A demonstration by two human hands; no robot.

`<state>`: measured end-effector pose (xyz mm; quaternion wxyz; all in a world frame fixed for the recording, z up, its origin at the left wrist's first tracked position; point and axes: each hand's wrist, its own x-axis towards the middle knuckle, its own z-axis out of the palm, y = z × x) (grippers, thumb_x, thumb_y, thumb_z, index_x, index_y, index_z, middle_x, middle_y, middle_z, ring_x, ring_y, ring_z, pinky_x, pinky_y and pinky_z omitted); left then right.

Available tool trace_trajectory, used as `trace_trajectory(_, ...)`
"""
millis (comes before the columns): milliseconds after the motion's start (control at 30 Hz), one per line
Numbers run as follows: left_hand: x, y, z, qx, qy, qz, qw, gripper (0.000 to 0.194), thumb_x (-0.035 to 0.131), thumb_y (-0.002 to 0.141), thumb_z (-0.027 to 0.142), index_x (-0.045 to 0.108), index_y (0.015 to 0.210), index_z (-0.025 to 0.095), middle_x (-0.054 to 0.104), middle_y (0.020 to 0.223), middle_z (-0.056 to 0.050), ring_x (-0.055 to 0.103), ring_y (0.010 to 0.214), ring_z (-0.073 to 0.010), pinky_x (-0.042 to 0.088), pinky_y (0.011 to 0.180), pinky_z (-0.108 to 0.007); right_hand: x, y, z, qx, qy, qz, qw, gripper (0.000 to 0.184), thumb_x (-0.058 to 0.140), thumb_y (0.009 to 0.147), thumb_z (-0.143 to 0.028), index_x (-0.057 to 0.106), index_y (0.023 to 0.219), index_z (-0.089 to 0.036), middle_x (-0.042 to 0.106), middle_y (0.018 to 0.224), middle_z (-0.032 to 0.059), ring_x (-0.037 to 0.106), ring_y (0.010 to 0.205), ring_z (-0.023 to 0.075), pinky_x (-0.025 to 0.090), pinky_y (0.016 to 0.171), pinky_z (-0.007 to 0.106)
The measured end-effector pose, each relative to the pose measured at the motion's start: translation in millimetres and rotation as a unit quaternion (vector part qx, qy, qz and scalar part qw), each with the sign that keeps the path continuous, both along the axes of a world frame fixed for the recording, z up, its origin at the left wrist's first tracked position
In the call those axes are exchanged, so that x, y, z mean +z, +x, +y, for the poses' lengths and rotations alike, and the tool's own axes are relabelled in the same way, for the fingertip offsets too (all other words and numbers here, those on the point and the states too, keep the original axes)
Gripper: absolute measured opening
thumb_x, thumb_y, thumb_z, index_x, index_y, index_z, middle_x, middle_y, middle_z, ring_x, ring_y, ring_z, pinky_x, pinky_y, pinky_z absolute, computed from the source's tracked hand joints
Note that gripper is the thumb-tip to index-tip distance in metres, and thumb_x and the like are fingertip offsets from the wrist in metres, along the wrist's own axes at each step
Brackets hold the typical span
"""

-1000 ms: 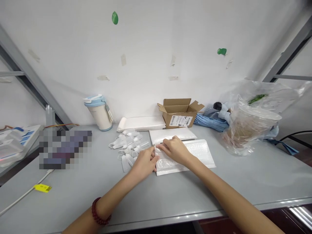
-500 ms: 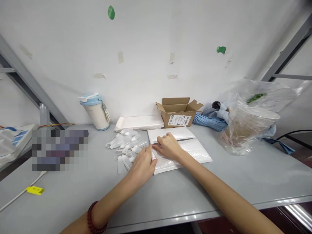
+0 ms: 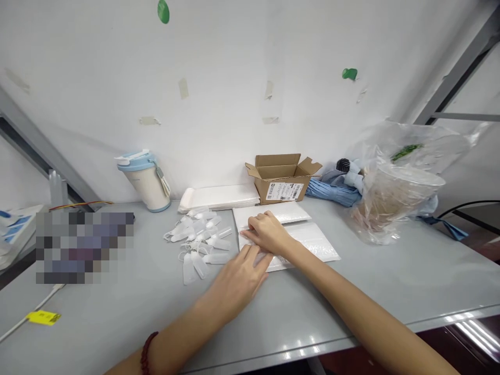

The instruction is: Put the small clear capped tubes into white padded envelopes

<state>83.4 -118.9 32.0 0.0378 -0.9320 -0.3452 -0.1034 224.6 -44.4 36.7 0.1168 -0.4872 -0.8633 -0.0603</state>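
A white bubble mailer (image 3: pixel 318 244) lies flat on the table in front of me, with a second white mailer (image 3: pixel 297 212) just behind it. My right hand (image 3: pixel 269 233) is closed at the near mailer's upper left edge, fingers bent and pinching there. Over the same mailer's lower left part rests my left hand (image 3: pixel 244 273), its fingers stretched out and the thumb apart. The mailer's left end is mostly hidden beneath both hands. Left of them is a loose pile of small translucent plastic pieces (image 3: pixel 199 264) with thin loops.
Behind stand an open cardboard box (image 3: pixel 273 188), a stack of white mailers (image 3: pixel 222 197) and a blue-lidded cup (image 3: pixel 150 185). Blue fabric (image 3: pixel 336 194) and a plastic-wrapped spool (image 3: pixel 402 198) sit right. A pixelated area covers the left, near a white cable (image 3: pixel 33 310).
My left hand has slid from the mailer's left corner down and right onto its lower part, its fingers now spread. My right hand stays at the upper left edge. The view has shifted slightly.
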Motion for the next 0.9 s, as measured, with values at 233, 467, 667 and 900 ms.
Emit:
trace_trajectory(233,-2.9,7,3,0.034,0.073,0.085,0.993,0.034,0.036,0.086,0.006,0.051,0.115,0.014,0.058,0.09,-0.011,0.056,0.082,-0.0223,0.05,0.064,-0.032,3.8,3,-4,0.023,-0.008,0.064,0.998,0.016,0.047,0.09,-0.024,0.056,0.08,-0.015,0.062,0.075,0.0044,0.053,0.073,0.0156,0.032,0.07,0.027)
trace_trajectory(467,-4.6,15,1,0.064,0.109,0.12,0.985,0.034,0.035,0.082,-0.001,0.054,0.108,0.01,0.057,0.083,-0.011,0.057,0.078,-0.0223,0.048,0.057,-0.028,1.0,8,1,0.037,0.001,0.069,0.997,0.019,0.042,0.089,-0.017,0.06,0.082,-0.014,0.062,0.08,0.0082,0.052,0.08,0.0185,0.036,0.073,0.029)
trace_trajectory(667,-6.6,15,2,0.071,0.114,0.103,0.986,0.04,0.035,0.085,0.0,0.046,0.122,0.009,0.056,0.087,-0.01,0.056,0.082,-0.0218,0.049,0.06,-0.029,4.5,40,12,0.02,0.011,0.105,0.994,0.026,0.052,0.084,-0.022,0.061,0.106,-0.012,0.062,0.112,0.0125,0.051,0.106,0.0235,0.038,0.089,0.033)
trace_trajectory(900,-7.6,16,5,0.087,0.112,0.098,0.985,0.043,0.039,0.084,-0.001,0.043,0.126,0.01,0.056,0.091,-0.01,0.056,0.085,-0.0213,0.05,0.063,-0.029,1.0,65,20,-0.025,-0.059,0.118,0.991,0.041,0.062,0.078,-0.038,0.061,0.114,-0.018,0.058,0.123,0.0085,0.05,0.116,0.0255,0.037,0.095,0.036)
